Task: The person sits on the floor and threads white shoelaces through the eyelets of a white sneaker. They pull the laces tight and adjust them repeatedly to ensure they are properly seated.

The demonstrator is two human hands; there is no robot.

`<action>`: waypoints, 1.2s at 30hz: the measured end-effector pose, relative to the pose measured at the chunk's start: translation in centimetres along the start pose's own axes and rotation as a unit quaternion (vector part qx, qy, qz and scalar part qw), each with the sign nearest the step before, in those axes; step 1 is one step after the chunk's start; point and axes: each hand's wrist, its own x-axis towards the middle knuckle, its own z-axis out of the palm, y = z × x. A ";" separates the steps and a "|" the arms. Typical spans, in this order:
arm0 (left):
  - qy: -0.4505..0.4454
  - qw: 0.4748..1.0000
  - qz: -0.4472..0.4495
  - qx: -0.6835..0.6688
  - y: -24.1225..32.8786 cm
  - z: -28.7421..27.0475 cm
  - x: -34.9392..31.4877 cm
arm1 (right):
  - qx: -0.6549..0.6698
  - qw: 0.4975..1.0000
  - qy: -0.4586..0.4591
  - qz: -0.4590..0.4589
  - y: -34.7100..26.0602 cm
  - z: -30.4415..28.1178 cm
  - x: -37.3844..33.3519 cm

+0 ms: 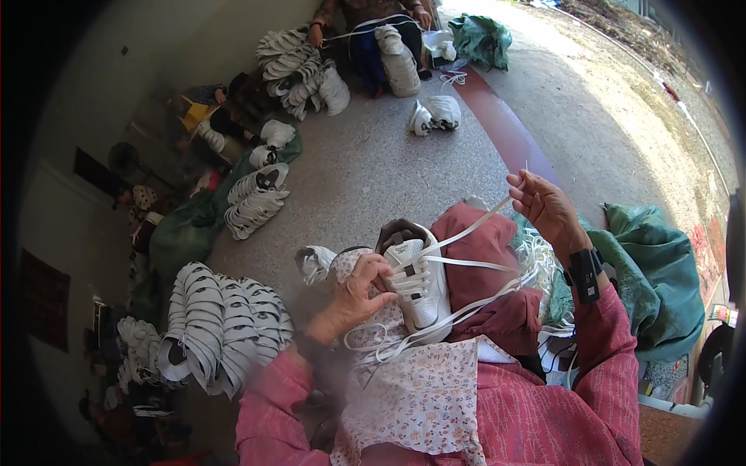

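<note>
Hands work at a white sneaker [416,283] resting on the lap, over a dark red cloth [489,256] and a floral apron [423,396]. From the head view, the left hand [357,293] is curled around the shoe's near side, fingers closed at the lacing. The right hand [544,203], raised to the right and farther off, pinches a flat white lace [466,231] pulled taut from the shoe. Stacked white shoes [221,326] lie near left on the concrete floor [365,171]; a green bag [657,272] sits right. Another person [381,31] sits far off.
</note>
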 end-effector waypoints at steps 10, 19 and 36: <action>0.083 0.958 0.040 0.273 3.9 1.3 0.6 | -0.238 0.967 -0.056 -0.076 1.3 2.7 -0.5; -0.003 0.982 -0.046 0.184 5.3 1.3 0.0 | -0.659 0.604 -0.296 -0.336 8.0 4.3 -2.4; -0.060 0.983 -0.169 -0.028 3.9 -1.0 0.3 | -0.333 0.938 -0.079 -0.062 2.9 5.1 0.9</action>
